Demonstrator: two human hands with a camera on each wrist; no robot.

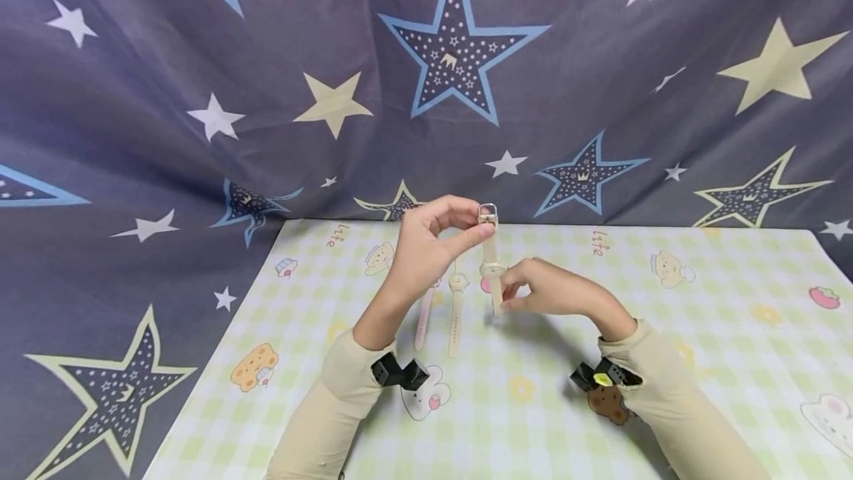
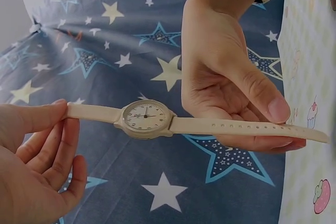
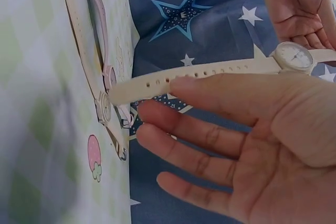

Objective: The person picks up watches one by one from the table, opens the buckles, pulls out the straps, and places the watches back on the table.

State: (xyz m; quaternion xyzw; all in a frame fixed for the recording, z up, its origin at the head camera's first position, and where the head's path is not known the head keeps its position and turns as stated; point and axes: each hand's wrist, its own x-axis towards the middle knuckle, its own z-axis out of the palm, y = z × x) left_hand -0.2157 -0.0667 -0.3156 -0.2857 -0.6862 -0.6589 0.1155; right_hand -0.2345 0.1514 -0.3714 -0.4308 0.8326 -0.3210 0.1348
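Note:
A cream wristwatch (image 1: 492, 270) is stretched upright between both hands above the table, its round white dial (image 2: 146, 116) turned to the left wrist camera. My left hand (image 1: 433, 247) pinches the strap at the top, just below the silver buckle (image 1: 488, 210). Lower down, my right hand (image 1: 549, 287) pinches the holed strap (image 3: 210, 72) between thumb and forefinger near its free end. Left of this watch, a second cream watch (image 1: 456, 317) and a pink watch (image 1: 424, 317) lie side by side on the table.
A green-and-white checked cloth (image 1: 720, 332) with cartoon prints covers the table. Behind its far edge hangs a dark blue curtain (image 1: 426, 154) patterned with stars. Each sleeve carries a black wrist camera (image 1: 400, 374).

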